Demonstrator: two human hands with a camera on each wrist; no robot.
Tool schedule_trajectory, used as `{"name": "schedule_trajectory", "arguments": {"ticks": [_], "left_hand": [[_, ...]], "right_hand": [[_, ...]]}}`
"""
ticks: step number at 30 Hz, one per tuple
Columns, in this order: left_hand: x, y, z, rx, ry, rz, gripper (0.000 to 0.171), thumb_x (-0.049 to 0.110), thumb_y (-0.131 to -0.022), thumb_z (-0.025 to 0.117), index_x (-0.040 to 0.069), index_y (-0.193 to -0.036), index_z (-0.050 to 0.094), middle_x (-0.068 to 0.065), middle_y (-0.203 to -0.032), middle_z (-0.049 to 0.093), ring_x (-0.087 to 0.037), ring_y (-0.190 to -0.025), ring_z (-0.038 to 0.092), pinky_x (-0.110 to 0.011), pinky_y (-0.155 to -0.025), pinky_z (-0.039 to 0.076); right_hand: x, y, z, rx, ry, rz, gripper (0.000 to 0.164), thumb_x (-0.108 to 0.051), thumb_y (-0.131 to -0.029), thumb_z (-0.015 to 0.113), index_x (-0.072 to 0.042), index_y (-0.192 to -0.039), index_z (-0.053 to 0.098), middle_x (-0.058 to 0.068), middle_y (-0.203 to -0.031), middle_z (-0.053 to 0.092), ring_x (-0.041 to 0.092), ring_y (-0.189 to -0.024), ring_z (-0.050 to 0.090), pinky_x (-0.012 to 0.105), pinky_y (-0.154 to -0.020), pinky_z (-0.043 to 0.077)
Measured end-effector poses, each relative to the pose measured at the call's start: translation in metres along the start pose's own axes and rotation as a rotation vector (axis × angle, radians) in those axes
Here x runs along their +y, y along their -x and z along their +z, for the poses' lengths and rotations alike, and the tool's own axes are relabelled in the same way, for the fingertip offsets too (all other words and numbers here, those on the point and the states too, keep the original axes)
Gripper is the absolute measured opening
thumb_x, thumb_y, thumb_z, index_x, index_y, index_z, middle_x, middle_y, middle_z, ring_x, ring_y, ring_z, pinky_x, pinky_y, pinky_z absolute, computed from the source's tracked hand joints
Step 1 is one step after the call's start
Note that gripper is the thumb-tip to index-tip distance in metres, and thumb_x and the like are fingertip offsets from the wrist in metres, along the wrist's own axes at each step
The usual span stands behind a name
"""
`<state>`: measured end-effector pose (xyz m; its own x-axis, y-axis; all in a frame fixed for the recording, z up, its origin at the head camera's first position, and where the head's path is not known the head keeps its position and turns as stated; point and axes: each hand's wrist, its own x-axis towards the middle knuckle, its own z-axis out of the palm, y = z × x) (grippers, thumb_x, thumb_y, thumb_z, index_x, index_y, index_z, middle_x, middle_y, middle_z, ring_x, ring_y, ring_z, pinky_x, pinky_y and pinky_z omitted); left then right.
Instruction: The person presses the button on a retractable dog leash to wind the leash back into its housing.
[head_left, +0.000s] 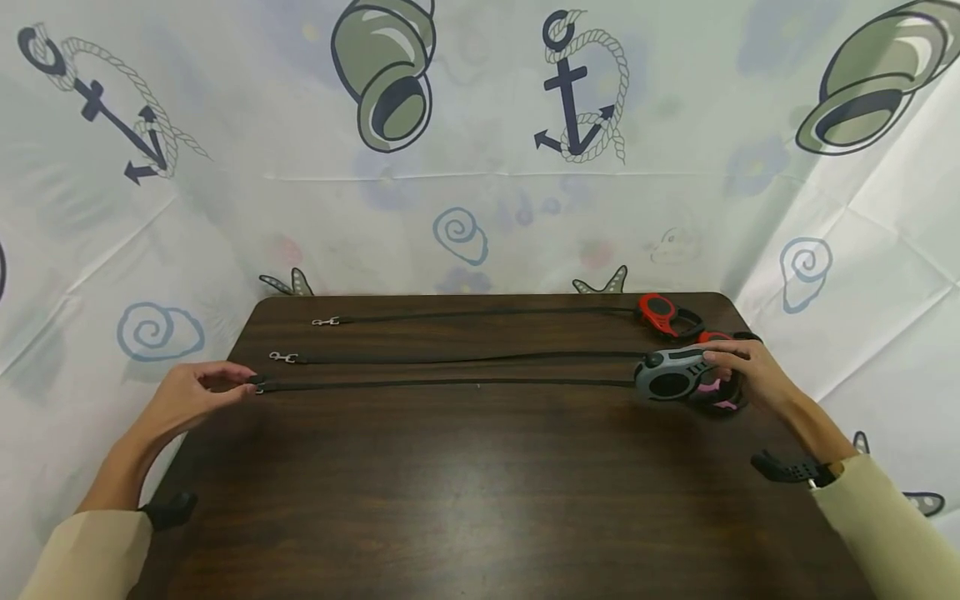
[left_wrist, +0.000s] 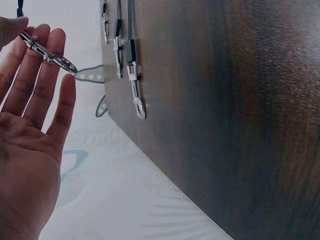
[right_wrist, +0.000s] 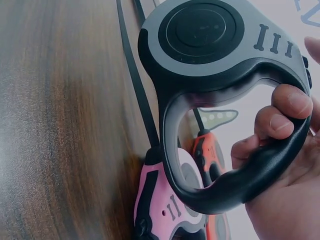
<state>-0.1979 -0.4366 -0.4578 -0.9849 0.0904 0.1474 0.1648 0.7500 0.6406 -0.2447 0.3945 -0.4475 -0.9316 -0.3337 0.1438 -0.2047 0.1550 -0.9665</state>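
Observation:
In the head view my right hand (head_left: 738, 371) holds a grey-and-black retractable dog leash (head_left: 670, 375) at the table's right end. Its fingers curl through the black handle loop (right_wrist: 270, 162) in the right wrist view. Below it lies a pink-and-black leash (right_wrist: 170, 197), partly hidden from the head camera. At the table's left end my left hand (head_left: 183, 396) pinches the top of a metal snap hook (left_wrist: 50, 54) between thumb and finger, with the other fingers spread behind it. A black strap rises from that hook.
A red-and-black leash (head_left: 658, 312) lies at the back right of the brown table (head_left: 465, 492). Black straps (head_left: 465, 359) run leftward across it to snap hooks (head_left: 283, 357) at the left edge. A patterned white cloth (head_left: 480, 125) hangs behind and along both sides.

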Motion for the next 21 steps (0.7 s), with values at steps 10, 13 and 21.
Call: {"name": "schedule_trajectory", "arguments": {"ticks": [10, 13, 21], "left_hand": [[0.002, -0.008, -0.006, -0.004, 0.046, -0.028, 0.029, 0.023, -0.095, 0.082, 0.000, -0.112, 0.077, -0.011, -0.090, 0.081, -0.011, -0.078, 0.070, -0.023, -0.065, 0.050], [0.003, -0.011, -0.008, -0.002, 0.042, -0.043, 0.031, 0.026, -0.096, 0.081, 0.001, -0.114, 0.077, -0.007, -0.091, 0.081, -0.012, -0.080, 0.070, -0.023, -0.065, 0.049], [0.006, -0.013, -0.009, 0.006, 0.052, -0.023, 0.031, 0.026, -0.095, 0.082, 0.001, -0.114, 0.078, 0.004, -0.089, 0.081, -0.009, -0.079, 0.071, -0.024, -0.065, 0.051]], "right_hand": [[0.001, -0.010, 0.001, -0.041, -0.228, -0.083, 0.041, 0.009, -0.107, 0.039, 0.003, -0.112, 0.079, -0.001, -0.098, 0.078, 0.009, -0.070, 0.056, 0.023, -0.066, 0.045], [0.001, -0.012, -0.001, -0.046, -0.211, -0.075, 0.042, 0.008, -0.107, 0.038, 0.003, -0.114, 0.079, -0.002, -0.097, 0.078, 0.009, -0.068, 0.053, 0.025, -0.065, 0.042], [0.002, -0.016, -0.005, -0.046, -0.175, -0.115, 0.038, 0.008, -0.108, 0.039, 0.009, -0.114, 0.077, -0.002, -0.093, 0.076, 0.021, -0.064, 0.039, 0.039, -0.061, 0.026]]}}
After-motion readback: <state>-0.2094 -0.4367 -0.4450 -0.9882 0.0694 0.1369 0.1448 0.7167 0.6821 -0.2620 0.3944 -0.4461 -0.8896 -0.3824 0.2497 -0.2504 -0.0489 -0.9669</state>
